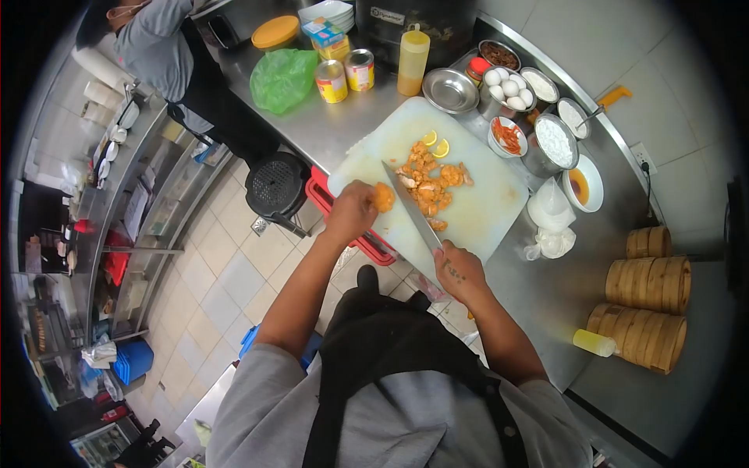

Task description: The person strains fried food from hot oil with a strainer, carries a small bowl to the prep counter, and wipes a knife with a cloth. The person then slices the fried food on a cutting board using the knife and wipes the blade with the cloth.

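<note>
My right hand (459, 273) is closed round the handle of a large knife (413, 209), whose blade points up and left over a white cutting board (484, 226). Orange-brown fried pieces (427, 181) lie chopped in a pile beside the blade. At the left part of the board my left hand (355, 209) grips one larger fried piece (382, 197) between its fingers, just left of the knife. Two lemon slices (441, 148) lie above the pile.
Bowls of eggs (508, 88), white powder (555, 143) and red strips (508, 137) stand right of the board. Behind it are a sauce bottle (413, 61), cans (331, 81) and a green bag (283, 81). Bamboo steamers (647, 282) stand far right. Another person (160, 54) is at upper left.
</note>
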Available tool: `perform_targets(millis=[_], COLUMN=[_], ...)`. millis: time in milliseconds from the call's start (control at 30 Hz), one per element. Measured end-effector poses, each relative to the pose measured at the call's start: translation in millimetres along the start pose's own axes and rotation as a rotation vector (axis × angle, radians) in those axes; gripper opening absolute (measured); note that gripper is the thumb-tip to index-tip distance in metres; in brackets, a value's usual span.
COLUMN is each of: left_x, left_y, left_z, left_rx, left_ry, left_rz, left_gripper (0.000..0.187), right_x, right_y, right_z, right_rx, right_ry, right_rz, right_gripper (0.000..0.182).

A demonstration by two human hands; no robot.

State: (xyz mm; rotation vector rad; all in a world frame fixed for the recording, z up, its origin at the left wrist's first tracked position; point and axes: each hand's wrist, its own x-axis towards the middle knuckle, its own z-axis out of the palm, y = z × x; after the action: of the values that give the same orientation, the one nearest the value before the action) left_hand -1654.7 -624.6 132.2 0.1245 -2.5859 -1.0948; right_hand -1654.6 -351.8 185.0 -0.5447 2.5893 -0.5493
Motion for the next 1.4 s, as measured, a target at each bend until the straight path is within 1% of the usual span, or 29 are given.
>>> perform_targets(millis=[67,133,200,267,400,467,533,567,600,633,667,733,767,800,867,933,1000,1067,1133,1167,1233,1300,1367,1400], left_x=[1,-4,-3,-1,9,9,8,7,5,4,5,3,2,2,1,-3,-5,-8,-11,-15,-19,-22,-25,-27], left_y=[5,12,19,22,17,14,7,5,5,7,9,7,7,7,8,7,9,11,15,17,18,17,11,9], left_z=[3,8,9,7,11,12,16,18,19,18,18,20,21,22,23,24,23,21,11,9,10,13,21,27], left_rx=[-0.094,-0.066,-0.039,-0.014,-0.060,-0.121,-0.117,-0.114,-0.118,-0.120,-0.119,-0.097,-0.077,-0.077,-0.088,-0.080,-0.070,-0.214,-0.194,-0.174,-0.194,-0.213,-0.175,-0.178], left_ry=[-0.187,-0.183,-0.180,-0.119,-0.162,-0.203,-0.211,-0.219,-0.221,-0.206,-0.186,-0.132,-0.082,-0.080,-0.099,-0.074,-0.055,0.042,0.059,0.073,0.063,0.060,0.052,0.052], left_rz=[-0.026,0.012,0.054,0.111,0.127,0.077,0.084,0.094,0.089,0.070,0.053,0.053,0.057,0.064,-0.039,-0.020,0.000,-0.090,-0.099,-0.111,-0.119,-0.128,-0.030,-0.036], left_gripper=[0.025,0.025,0.024,0.022,0.018,0.018,0.020,0.022,0.022,0.022,0.022,0.022,0.023,0.023,0.023,0.023,0.023,0.024,0.025,0.025,0.025,0.024,0.022,0.022], right_x=[2,0,0,-2,-7,-5,4,16,35,48,57,65,61,55,50,46,41,35,27,22,14,14,24,35], right_y=[-2,-7,-13,-16,-21,-22,-19,-16,-15,-19,-27,-39,-38,-34,-27,-22,-27,-36,-48,-54,-65,-69,-56,-37], right_z=[-1,-7,-14,-19,-32,-33,-26,-7,24,41,41,41,38,31,19,10,-2,-16,-26,-30,-32,-19,4,25], right_rx=[-0.026,0.036,0.014,-0.007,-0.064,-0.076,-0.027,-0.028,0.028,0.084,0.080,0.005,0.007,0.023,0.032,0.004,-0.020,-0.043,0.048,0.048,0.134,0.130,0.124,0.037], right_ry=[0.015,0.060,0.040,0.017,-0.037,-0.068,-0.081,-0.086,0.087,0.261,0.261,0.180,0.183,0.174,0.170,0.052,0.089,0.126,0.266,0.262,0.409,0.418,0.425,0.305], right_rz=[-0.020,-0.083,-0.081,-0.079,-0.066,-0.060,-0.060,-0.057,-0.182,-0.308,-0.313,-0.103,-0.100,-0.123,-0.156,0.002,-0.015,-0.033,-0.087,-0.086,-0.148,-0.150,-0.153,-0.178], right_gripper=[0.030,0.028,0.027,0.025,0.024,0.024,0.023,0.023,0.021,0.020,0.020,0.017,0.017,0.018,0.018,0.021,0.023,0.025,0.024,0.024,0.022,0.023,0.024,0.022])
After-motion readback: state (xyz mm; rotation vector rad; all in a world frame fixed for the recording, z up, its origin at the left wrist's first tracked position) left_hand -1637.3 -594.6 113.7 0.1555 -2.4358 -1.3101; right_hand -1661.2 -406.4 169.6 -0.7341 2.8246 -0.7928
